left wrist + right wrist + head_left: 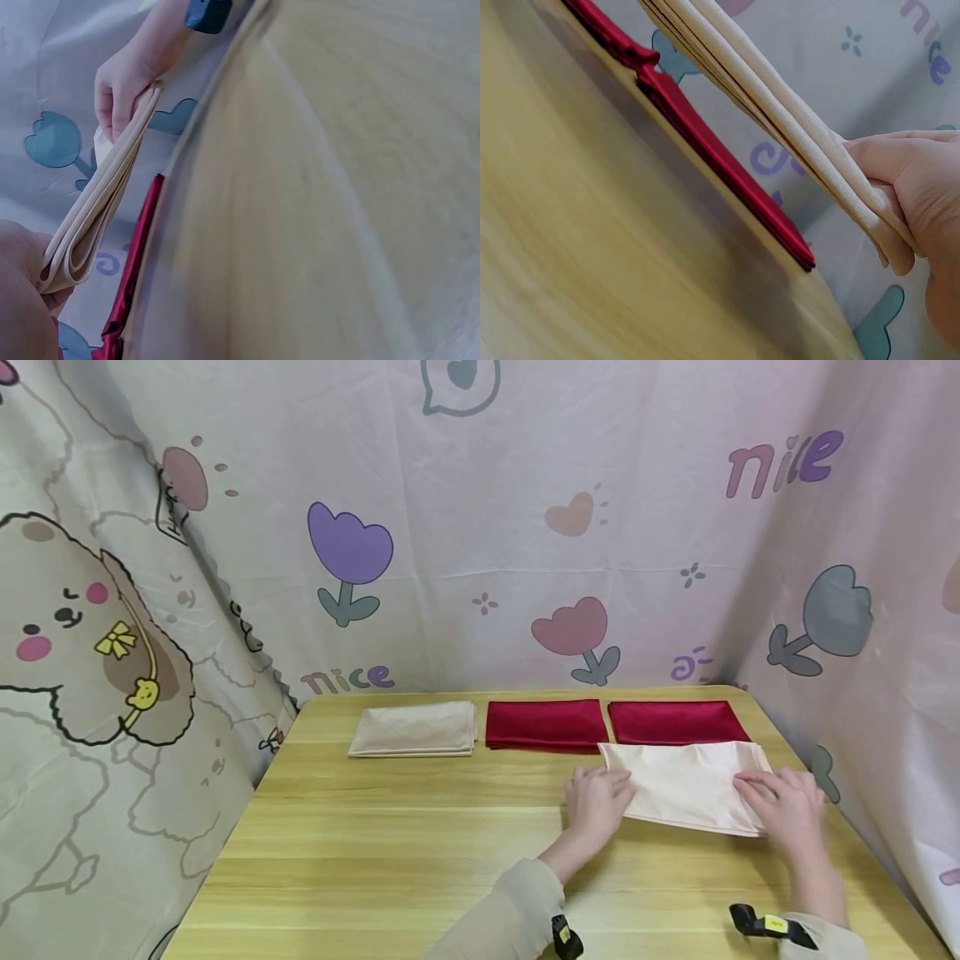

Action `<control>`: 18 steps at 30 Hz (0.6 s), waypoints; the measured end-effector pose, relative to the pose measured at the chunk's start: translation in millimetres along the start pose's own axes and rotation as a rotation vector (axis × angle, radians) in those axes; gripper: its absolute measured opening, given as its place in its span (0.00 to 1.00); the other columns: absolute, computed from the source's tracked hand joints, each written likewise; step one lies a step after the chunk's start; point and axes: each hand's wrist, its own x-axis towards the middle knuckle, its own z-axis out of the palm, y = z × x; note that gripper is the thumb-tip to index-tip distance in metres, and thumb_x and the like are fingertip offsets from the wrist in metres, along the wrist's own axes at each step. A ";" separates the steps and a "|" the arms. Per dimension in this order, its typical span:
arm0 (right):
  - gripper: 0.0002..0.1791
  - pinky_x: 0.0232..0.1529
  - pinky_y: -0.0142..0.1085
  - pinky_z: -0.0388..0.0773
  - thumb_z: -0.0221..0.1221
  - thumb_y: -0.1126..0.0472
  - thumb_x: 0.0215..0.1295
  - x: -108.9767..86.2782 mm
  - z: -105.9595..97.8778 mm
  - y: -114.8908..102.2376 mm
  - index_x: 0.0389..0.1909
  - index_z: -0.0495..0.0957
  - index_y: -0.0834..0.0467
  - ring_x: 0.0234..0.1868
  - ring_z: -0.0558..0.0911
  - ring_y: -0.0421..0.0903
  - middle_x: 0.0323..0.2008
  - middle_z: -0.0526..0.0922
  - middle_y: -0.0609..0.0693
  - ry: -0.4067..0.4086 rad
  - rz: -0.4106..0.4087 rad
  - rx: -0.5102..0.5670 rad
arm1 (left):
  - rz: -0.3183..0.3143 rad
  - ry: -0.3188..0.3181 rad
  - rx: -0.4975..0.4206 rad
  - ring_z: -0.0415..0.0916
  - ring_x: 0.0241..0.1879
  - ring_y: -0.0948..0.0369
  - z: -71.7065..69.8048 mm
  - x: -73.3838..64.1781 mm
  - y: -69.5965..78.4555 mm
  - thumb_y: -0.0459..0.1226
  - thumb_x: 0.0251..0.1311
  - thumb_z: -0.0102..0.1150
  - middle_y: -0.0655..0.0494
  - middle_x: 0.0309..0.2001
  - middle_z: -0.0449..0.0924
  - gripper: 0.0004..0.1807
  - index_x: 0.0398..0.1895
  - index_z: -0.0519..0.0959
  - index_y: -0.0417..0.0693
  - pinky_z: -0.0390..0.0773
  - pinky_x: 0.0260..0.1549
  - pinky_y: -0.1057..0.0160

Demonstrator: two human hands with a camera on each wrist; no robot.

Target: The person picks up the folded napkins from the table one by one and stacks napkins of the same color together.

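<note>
A folded cream cloth (686,789) is held by its two ends above the table's right side. My left hand (596,802) pinches its left end, and my right hand (783,806) grips the opposite end, thumbs and fingers over the edges. Stacked layers of the cream cloth (94,202) show edge-on in the left wrist view, lifted off the wood. In the right wrist view the cloth (780,120) slants from the fingers, above a folded red cloth (720,165). In the head view its far edge overlaps the right-hand red cloth (675,721).
Along the back of the wooden table (360,860), a folded beige cloth (412,729) lies at left and another folded red cloth (546,724) in the middle. A printed curtain (480,527) hangs right behind the table and along both sides.
</note>
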 end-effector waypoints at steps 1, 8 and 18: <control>0.08 0.38 0.46 0.52 0.72 0.66 0.46 0.9 0.3 -2.3 0.29 0.85 0.60 0.39 0.64 0.55 0.27 0.75 0.55 0.020 -0.014 0.006 | 0.002 0.016 -0.002 0.66 0.37 0.70 -1.7 0.5 -0.9 0.56 0.58 0.62 0.74 0.43 0.86 0.14 0.45 0.85 0.72 0.57 0.35 0.72; 0.09 0.39 0.48 0.53 0.72 0.71 0.41 5.8 0.5 -18.6 0.27 0.84 0.62 0.37 0.64 0.56 0.26 0.76 0.58 0.071 -0.065 0.030 | 0.011 0.073 -0.036 0.63 0.36 0.70 -13.0 1.8 -6.6 0.56 0.58 0.62 0.74 0.41 0.87 0.14 0.46 0.85 0.71 0.57 0.36 0.72; 0.11 0.42 0.46 0.53 0.72 0.73 0.35 14.2 5.3 -35.1 0.25 0.84 0.64 0.33 0.61 0.51 0.22 0.74 0.56 0.143 -0.201 0.074 | 0.022 0.106 -0.051 0.69 0.41 0.67 -32.8 2.5 -18.1 0.55 0.59 0.62 0.73 0.40 0.87 0.14 0.47 0.85 0.69 0.59 0.40 0.69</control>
